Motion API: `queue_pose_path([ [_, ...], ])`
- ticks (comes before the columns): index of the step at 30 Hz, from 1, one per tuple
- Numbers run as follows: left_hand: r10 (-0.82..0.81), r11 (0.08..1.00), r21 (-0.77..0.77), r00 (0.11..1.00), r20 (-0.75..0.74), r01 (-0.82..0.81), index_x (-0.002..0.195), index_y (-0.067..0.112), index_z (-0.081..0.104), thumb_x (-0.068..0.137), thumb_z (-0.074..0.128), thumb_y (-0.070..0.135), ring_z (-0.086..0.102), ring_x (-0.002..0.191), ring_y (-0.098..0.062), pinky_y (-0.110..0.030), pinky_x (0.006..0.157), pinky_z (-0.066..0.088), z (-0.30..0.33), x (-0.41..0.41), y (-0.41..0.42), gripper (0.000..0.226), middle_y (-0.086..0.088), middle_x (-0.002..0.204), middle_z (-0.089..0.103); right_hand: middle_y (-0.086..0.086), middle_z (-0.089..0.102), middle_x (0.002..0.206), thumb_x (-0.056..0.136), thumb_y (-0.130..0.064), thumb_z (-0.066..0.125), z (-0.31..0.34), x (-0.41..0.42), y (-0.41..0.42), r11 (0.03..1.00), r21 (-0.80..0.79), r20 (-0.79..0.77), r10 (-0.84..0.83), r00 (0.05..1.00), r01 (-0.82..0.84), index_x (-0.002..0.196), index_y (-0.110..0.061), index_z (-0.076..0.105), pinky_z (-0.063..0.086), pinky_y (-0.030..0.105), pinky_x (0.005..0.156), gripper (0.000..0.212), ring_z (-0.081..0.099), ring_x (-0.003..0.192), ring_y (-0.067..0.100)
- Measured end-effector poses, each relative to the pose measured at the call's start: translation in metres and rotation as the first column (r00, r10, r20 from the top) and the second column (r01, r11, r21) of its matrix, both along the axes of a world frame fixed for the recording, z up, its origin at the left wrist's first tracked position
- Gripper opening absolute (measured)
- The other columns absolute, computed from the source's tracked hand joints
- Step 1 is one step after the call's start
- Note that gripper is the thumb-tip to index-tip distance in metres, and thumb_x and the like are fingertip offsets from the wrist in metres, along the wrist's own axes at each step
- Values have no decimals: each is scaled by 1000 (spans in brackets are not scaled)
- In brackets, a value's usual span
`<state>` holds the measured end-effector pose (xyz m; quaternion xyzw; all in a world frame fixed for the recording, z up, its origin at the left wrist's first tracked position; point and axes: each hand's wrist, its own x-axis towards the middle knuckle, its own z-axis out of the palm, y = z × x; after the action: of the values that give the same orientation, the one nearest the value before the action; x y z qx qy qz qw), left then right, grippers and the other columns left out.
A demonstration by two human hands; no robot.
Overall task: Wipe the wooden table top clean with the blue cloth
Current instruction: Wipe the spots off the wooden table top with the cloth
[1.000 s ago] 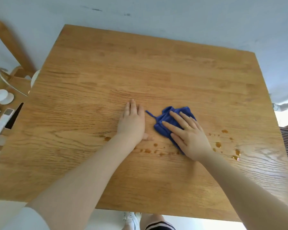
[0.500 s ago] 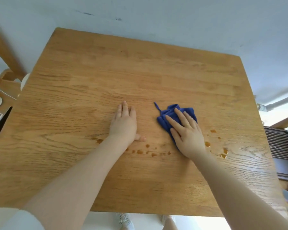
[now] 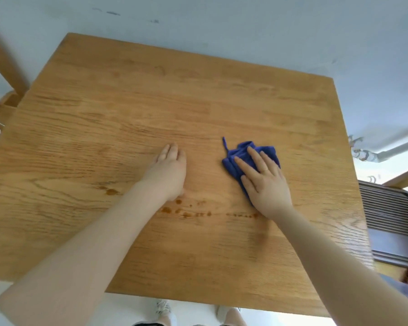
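The wooden table top (image 3: pixel 151 95) fills most of the view. A crumpled blue cloth (image 3: pixel 237 158) lies right of its middle. My right hand (image 3: pixel 266 184) presses flat on the cloth, fingers spread, covering its near half. My left hand (image 3: pixel 169 175) rests palm down on the bare wood to the left, a hand's width from the cloth and holding nothing. A row of brown liquid drops (image 3: pixel 186 213) runs between my two wrists. Another brown spot (image 3: pixel 110 191) sits further left, and a faint damp smear (image 3: pixel 259 238) lies beside my right forearm.
A wooden chair frame (image 3: pixel 3 64) stands off the table's left edge. A dark slatted chair (image 3: pixel 391 217) stands close to the right edge. A pale wall (image 3: pixel 245 27) runs along the far edge. My feet (image 3: pixel 165 310) show below the near edge.
My right hand has slid the cloth to the right, widening the gap to my left hand. The drops that lay right of that hand no longer show. The view has shifted.
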<state>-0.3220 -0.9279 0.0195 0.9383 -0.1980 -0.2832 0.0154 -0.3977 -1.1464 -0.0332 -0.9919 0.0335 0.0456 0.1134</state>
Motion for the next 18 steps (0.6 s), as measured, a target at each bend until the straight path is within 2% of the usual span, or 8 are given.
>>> queue_pose_path([
  [3,-82,993,-83,997,0,81,148,8,-2,89,55,20,-8,145,-21,-34,117,6,1,-13,-32,83,-8,157,-14,1,30,151,94,-42,28,0,-32,-21,968,22,7,250,968,-250,137,-38,38,30,48,109,45,29,138,31],
  [5,-94,984,-153,995,-27,89,148,9,-1,90,52,24,-6,145,-19,-33,117,7,0,-21,-53,80,-6,157,-14,1,32,150,94,-42,28,-1,-17,-42,955,33,3,296,955,-296,137,-37,39,31,49,108,44,31,137,32],
  [8,-17,976,-215,1000,-25,11,148,9,2,91,51,36,-2,145,-21,-33,116,11,-5,-29,-77,80,-6,156,-19,1,28,152,94,-44,26,-1,26,-68,984,21,42,173,984,-174,137,-37,38,25,46,111,45,24,140,30],
  [11,50,965,-259,999,-2,-49,149,13,7,90,49,48,0,145,-22,-32,116,9,-10,-36,-93,80,-3,157,-17,-3,19,155,98,-38,33,-2,62,-92,999,26,19,29,999,-30,139,-39,34,15,40,114,41,14,143,26],
  [14,52,969,-242,998,-20,-56,149,24,6,89,44,55,-3,145,-20,-33,116,5,-11,-39,-104,78,0,158,-11,-2,19,155,97,-39,31,-4,47,-90,999,37,34,5,999,-6,139,-40,35,17,42,114,42,16,142,27],
  [16,29,989,-144,999,15,-27,149,27,5,87,41,61,-5,145,-22,-35,116,4,-10,-42,-112,80,-2,158,-10,2,28,152,94,-41,29,-5,9,-86,991,27,102,129,986,-133,137,-37,40,24,46,111,44,26,139,31],
  [18,37,997,-69,998,43,-34,149,24,5,84,42,65,-4,145,-26,-37,116,5,-10,-44,-122,86,-7,158,-9,1,31,151,94,-41,28,-2,-18,-100,940,7,78,339,937,-341,136,-38,41,24,46,109,44,31,137,31],
])
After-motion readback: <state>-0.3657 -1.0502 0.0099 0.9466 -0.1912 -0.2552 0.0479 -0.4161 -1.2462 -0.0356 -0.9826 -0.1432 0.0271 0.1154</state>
